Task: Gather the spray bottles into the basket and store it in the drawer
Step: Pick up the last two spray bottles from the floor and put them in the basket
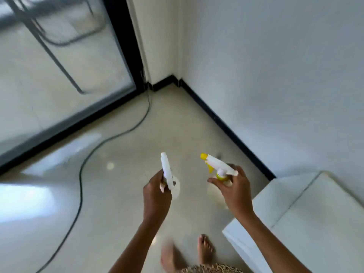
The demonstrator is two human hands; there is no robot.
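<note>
Tiled floor (118,194), corner by glass door. Left hand (155,192) gripped white bottle (167,172); right hand (234,190) gripped yellow bottle (216,166). Basket, drawer unseen; both steps left.

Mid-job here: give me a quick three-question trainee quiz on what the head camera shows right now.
1. True or false: each hand holds a spray bottle.
2. Which hand's bottle has the yellow nozzle? A) left B) right
3. Fill in: a dark ____ snakes across the floor.

Key
1. True: left hand has a grip on the white spray bottle, right hand on the yellow-trimmed spray bottle.
2. B.
3. Cable. No basket or drawer is in view.
</note>
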